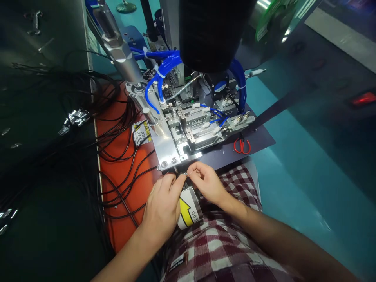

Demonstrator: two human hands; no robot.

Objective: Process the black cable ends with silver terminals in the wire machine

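Note:
Close together at the machine's front edge, both my hands have curled fingers. My left hand (163,201) is closed beside a labelled part with a yellow arrow (189,207). A little to its right, my right hand (207,182) pinches near the left thumb, with a tiny shiny piece at the fingertips whose kind I cannot make out. Directly beyond them lies a metal plate (166,147) with bolts. Behind that sits a machine fixture (199,129) with pneumatic cylinders and blue air tubes (170,62).
Black cables (123,145) spread over the orange surface (113,237) at left. Red-handled scissors (242,146) lie at the fixture's right edge. A pile of small metal parts (75,119) and a wrench (35,21) are on the dark table at left. A large black cylinder (210,35) hangs overhead.

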